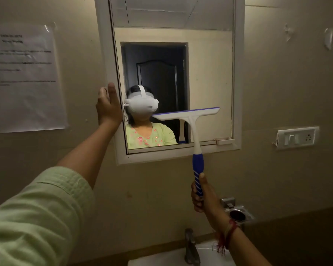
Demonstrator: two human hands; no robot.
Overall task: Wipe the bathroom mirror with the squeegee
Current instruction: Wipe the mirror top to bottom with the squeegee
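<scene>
Our right hand (204,196) is clamped on the squeegee (192,127) handle, blade against the lower mirror (210,73); our left hand (108,106), fingers spread, rests flat on its left frame

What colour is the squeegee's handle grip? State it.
Blue with white diagonal stripes on the squeegee handle grip, held in the right hand; the head view shows it.

Wall, left: printed paper notice (24,77) taped flat, text too blurred to read.
Wall, right: white switch plate (297,138) with one rocker and one socket.
Below switch plate: metal wall holder (238,214), ring-shaped.
Bottom centre: metal tap (191,246) over white basin (210,256).
</scene>
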